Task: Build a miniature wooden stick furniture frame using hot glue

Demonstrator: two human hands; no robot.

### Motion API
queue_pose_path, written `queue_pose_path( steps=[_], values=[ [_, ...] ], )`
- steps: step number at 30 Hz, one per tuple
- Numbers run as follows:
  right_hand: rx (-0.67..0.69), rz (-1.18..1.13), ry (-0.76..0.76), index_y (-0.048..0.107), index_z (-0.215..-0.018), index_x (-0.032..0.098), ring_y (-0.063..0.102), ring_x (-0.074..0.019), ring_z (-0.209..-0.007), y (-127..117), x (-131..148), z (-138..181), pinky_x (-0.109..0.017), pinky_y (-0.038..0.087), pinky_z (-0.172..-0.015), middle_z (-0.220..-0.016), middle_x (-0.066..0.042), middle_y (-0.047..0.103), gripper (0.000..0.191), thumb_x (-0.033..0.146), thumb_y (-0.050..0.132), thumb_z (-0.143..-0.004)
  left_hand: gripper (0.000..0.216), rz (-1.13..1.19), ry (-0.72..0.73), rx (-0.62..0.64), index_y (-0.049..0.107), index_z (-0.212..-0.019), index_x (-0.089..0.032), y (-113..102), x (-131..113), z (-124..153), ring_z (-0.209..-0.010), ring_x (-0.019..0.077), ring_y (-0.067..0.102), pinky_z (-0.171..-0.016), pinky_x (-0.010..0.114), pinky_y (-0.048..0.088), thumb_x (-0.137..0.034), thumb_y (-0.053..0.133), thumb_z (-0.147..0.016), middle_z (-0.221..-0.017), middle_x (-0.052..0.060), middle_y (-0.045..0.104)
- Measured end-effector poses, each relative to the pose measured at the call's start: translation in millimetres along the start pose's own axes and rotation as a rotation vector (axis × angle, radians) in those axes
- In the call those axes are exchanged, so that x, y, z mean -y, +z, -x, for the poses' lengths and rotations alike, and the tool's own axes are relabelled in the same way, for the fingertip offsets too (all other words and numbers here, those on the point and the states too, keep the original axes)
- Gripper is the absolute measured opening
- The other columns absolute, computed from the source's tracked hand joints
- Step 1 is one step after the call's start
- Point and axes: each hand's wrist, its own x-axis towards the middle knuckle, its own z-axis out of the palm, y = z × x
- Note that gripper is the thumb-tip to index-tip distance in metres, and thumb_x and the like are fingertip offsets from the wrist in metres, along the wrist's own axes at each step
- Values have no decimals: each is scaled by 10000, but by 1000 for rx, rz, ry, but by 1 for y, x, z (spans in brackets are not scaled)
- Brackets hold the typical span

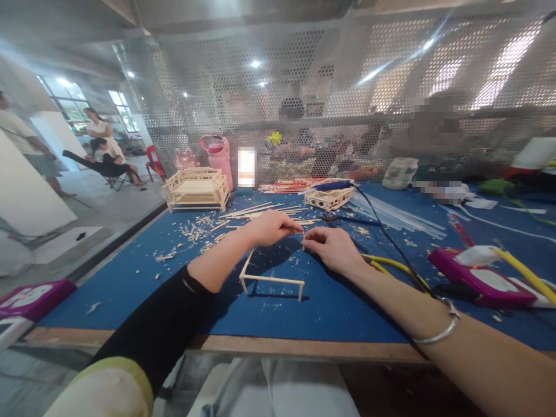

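My left hand [271, 227] and my right hand [332, 246] meet over the blue table top [130, 289], fingertips pinched together around a thin wooden stick frame [270, 279]. The frame stands on short legs on the table just below my hands, and its far end rises to my fingers. Both hands are closed in a pinch. A silver bangle [438, 330] sits on my right wrist. A black sleeve covers my left upper arm.
A finished small wooden bench model [197, 188] stands at the back left, a second small frame [329, 198] behind my hands. Loose sticks and wood shavings [195, 231] litter the table. A pink tool [482, 281] with black and yellow cords lies right. People sit beyond a perforated screen.
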Motion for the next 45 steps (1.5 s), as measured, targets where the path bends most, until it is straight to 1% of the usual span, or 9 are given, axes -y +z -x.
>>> queue_pose_path(
  steps=[6,12,18,28,32,35,38,41,45],
  values=[
    [0,4,-7,643,-636,201,574,-144,-573,1,-1,-1,-256,416,-608,-595,16,655,92,271,594,-671,267,-30,46,-37,698,-1044,-205,6,3,3,-875,166,626,-789,272,451,-176,526,-842,-986,54,716],
    [11,-2,-1,644,-644,196,559,-134,-542,1,-1,-2,-246,412,-578,-574,20,645,111,283,588,-684,283,-69,60,-74,685,-1068,-235,10,4,6,-857,166,607,-790,278,439,-180,517,-847,-936,38,702],
    [-3,15,-1,636,-629,195,562,-134,-563,1,2,-1,-244,408,-596,-597,19,652,101,269,594,-683,297,-88,70,-58,679,-1086,-214,11,3,6,-848,173,601,-780,281,434,-170,501,-853,-933,61,699],
    [-19,32,-18,636,-616,202,559,-138,-569,2,-2,-1,-251,395,-589,-591,24,650,114,288,597,-681,324,-134,71,-44,671,-1103,-256,10,2,6,-845,165,592,-768,265,417,-172,484,-851,-930,39,704],
    [-7,29,-25,638,-611,201,558,-147,-566,3,-3,-2,-262,390,-573,-585,14,646,112,292,604,-668,320,-131,64,-40,667,-1115,-230,11,3,6,-856,170,595,-775,262,414,-187,484,-856,-956,52,706],
    [-10,4,-19,644,-655,197,582,-154,-581,4,-6,-1,-263,418,-584,-611,4,661,65,242,601,-639,318,-116,56,-39,673,-1104,-236,12,3,6,-862,168,599,-779,256,413,-179,487,-852,-963,43,711],
    [-52,-31,-9,644,-769,186,621,-155,-629,4,-9,0,-256,460,-620,-676,-10,689,216,127,511,-610,318,-125,51,-25,671,-1106,-236,11,1,7,-868,165,607,-777,252,418,-170,483,-858,-968,39,714],
    [-140,-45,-22,623,-855,166,633,-161,-677,-5,-7,-3,-272,483,-659,-749,-38,699,309,102,449,-608,319,-130,53,-17,664,-1120,-200,10,-2,9,-868,173,617,-784,264,431,-158,478,-865,-982,60,714],
    [-271,-15,-70,618,-855,158,616,-175,-708,-38,4,-23,-305,478,-719,-782,-57,682,241,156,475,-662,308,-62,51,-31,671,-1107,-205,9,-1,12,-861,178,633,-798,281,448,-154,499,-856,-988,65,717]
  ],
)
